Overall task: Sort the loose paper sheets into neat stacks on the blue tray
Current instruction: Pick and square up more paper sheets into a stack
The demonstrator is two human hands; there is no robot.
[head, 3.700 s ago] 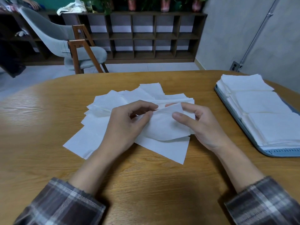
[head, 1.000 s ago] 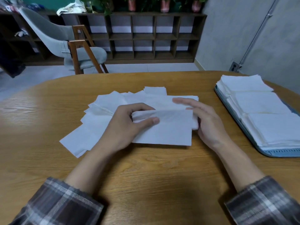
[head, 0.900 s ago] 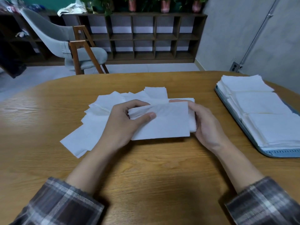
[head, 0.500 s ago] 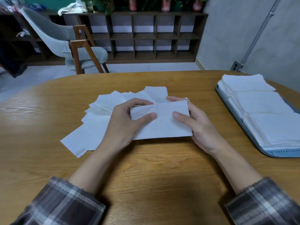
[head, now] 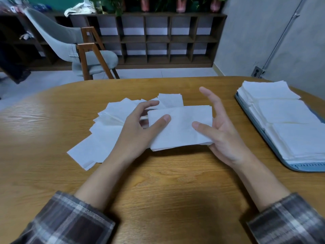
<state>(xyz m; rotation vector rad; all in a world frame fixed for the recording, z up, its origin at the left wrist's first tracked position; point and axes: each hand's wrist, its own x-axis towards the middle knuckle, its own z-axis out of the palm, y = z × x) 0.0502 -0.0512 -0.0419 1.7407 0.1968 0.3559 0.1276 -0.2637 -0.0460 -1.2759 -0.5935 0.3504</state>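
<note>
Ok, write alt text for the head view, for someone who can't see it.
Two hands hold a bundle of white sheets over a wooden table: the left hand grips its left edge, the right hand lays its thumb on it, fingers straight. Loose sheets lie beside it; three stacks sit on a blue tray at right.

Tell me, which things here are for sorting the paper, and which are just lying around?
For the job: bundle held in left hand, loose sheets, tray, stacks on it.
Just lying about: chair, shelf, plant pots, cloth.
</note>
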